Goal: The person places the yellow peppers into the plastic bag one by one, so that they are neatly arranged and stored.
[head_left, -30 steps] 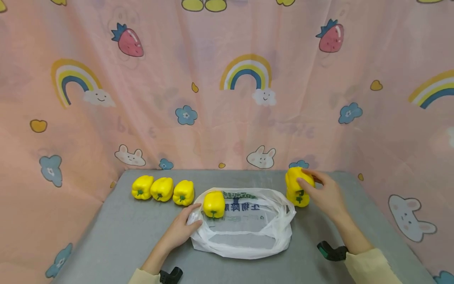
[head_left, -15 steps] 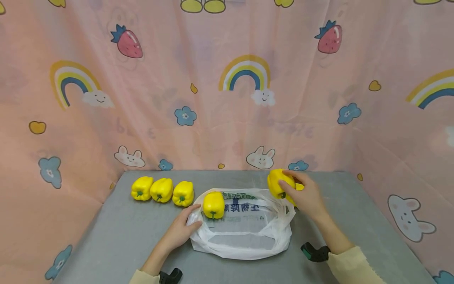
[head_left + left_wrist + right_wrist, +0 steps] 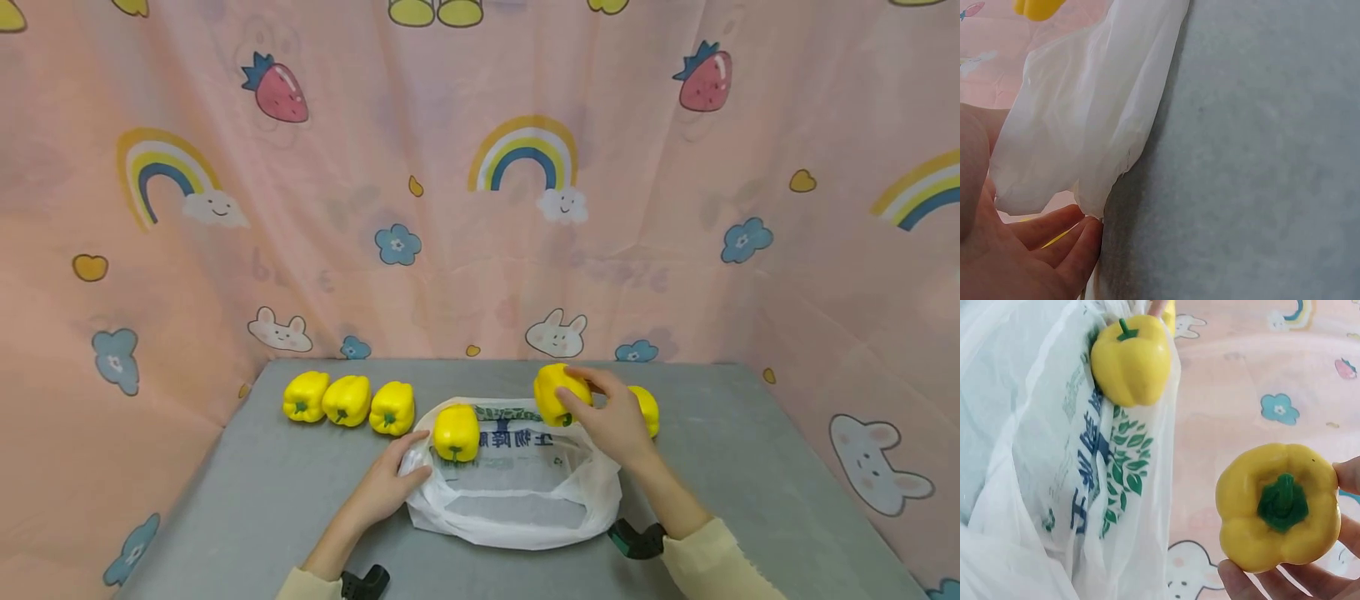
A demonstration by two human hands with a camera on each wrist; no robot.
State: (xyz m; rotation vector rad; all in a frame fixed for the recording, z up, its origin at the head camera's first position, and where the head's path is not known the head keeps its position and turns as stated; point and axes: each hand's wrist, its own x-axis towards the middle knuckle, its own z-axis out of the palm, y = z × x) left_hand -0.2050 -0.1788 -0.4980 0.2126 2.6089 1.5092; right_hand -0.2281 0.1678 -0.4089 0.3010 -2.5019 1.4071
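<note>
Two hands are at work over a white plastic bag [image 3: 517, 483] lying open on the grey table [image 3: 247, 492]; the right hand [image 3: 611, 421] has fingers and thumb curled round a yellow bell pepper [image 3: 555, 393], held above the bag's far right rim, stem end facing the wrist camera; the left hand [image 3: 390, 483] pinches the bag's left edge and holds it up so that the mouth stays open.

Status, as judged from the layout: one pepper at the bag [image 3: 456, 432] sits at the far left of the mouth, whether inside or against the rim cannot be told; the held pepper is over the opening but not yet released; one pepper [image 3: 645, 408] lies on the table just beyond the right hand, partly hidden by it; three more [image 3: 348, 400] stand in a touching row at the table's far left, well apart from the bag.

A pink printed curtain [image 3: 480, 208] encloses the table on three sides.
</note>
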